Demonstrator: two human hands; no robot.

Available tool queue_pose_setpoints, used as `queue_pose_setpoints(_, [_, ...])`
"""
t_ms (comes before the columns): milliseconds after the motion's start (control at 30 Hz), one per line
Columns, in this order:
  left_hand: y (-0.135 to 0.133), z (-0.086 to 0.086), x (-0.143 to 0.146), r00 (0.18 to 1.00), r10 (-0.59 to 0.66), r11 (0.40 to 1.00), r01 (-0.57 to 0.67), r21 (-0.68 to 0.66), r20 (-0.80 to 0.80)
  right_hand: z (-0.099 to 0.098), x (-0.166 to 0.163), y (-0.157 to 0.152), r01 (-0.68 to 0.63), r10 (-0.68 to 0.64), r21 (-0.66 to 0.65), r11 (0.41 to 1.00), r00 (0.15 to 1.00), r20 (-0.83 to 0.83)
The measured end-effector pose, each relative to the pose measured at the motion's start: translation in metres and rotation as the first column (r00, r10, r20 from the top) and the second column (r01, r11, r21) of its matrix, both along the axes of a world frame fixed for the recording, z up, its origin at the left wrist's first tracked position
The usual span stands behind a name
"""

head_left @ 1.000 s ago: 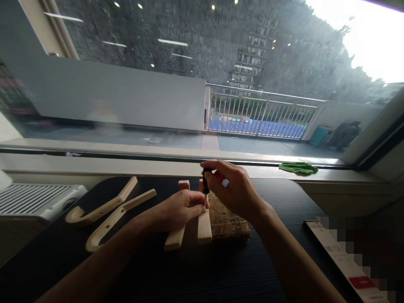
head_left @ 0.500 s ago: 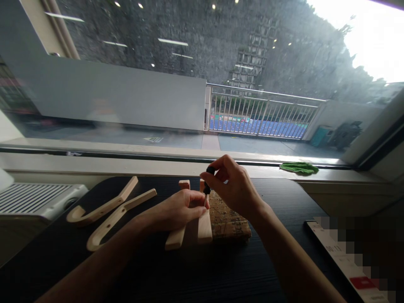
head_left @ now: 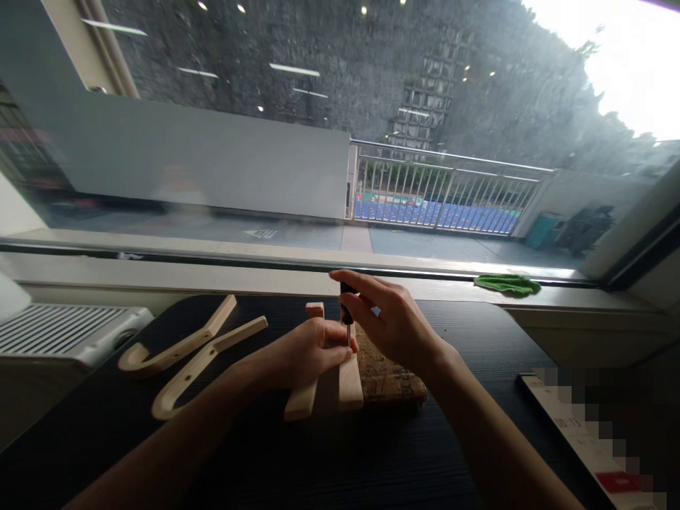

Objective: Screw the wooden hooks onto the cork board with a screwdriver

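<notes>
My right hand (head_left: 390,315) grips a small screwdriver (head_left: 347,312) by its black handle, with the index finger stretched over the top. Its metal shaft points down and ends at the fingertips of my left hand (head_left: 313,350). Those fingers are pinched round the tip, and whatever lies between them is hidden. Under them is a pale wooden bar (head_left: 350,386), seen at its near end. A second wooden piece (head_left: 302,402) lies to its left, partly behind my left hand. Against the bar's right side rests a brown patterned block (head_left: 396,375) with a speckled top.
Two curved wooden pieces (head_left: 183,382) with holes lie on the left of the black table (head_left: 255,460). A green cloth (head_left: 507,285) is on the window sill (head_left: 425,287). A white radiator (head_left: 79,336) stands left; a flat panel (head_left: 574,439) lies at the right edge.
My right index finger has lifted and straightened over the screwdriver's top. The screwdriver stands more upright. My left hand keeps its pinch, and the whole view has shifted slightly.
</notes>
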State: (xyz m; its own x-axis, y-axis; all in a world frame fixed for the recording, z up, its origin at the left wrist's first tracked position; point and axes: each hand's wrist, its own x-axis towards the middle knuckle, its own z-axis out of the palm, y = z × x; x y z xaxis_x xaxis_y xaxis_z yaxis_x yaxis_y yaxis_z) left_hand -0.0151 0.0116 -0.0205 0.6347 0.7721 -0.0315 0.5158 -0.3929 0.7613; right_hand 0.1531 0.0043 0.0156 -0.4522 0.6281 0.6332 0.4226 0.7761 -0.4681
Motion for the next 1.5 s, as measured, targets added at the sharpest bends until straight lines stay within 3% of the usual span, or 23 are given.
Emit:
queue_pose_setpoints(200, [-0.002,0.000,0.000,1.000,0.005,1.000,-0.005,0.005,0.012,0.001,0.003,0.001,0.120,-0.120,0.029,0.992,0.993,0.013])
queue_pose_setpoints(467, [-0.001,0.001,0.001,0.999,-0.022,1.000,0.022,-0.023,0.027,0.004,0.002,-0.005,0.026,-0.026,0.039,0.999,1.000,0.004])
queue_pose_setpoints(767, [-0.004,0.006,0.003,1.000,-0.031,0.999,0.031,0.013,-0.007,0.005,0.006,-0.001,0.138,-0.137,0.025,0.990,0.990,-0.026])
queue_pose_setpoints(1067, [0.000,-0.002,0.002,0.998,-0.025,0.998,0.028,-0.061,0.060,0.008,0.008,-0.008,0.045,-0.045,-0.048,0.998,0.999,0.002])
queue_pose_setpoints(1500, [-0.005,0.013,0.005,0.998,-0.055,0.998,0.056,-0.025,0.011,0.006,0.006,-0.003,0.157,-0.159,-0.058,0.986,0.986,-0.041])
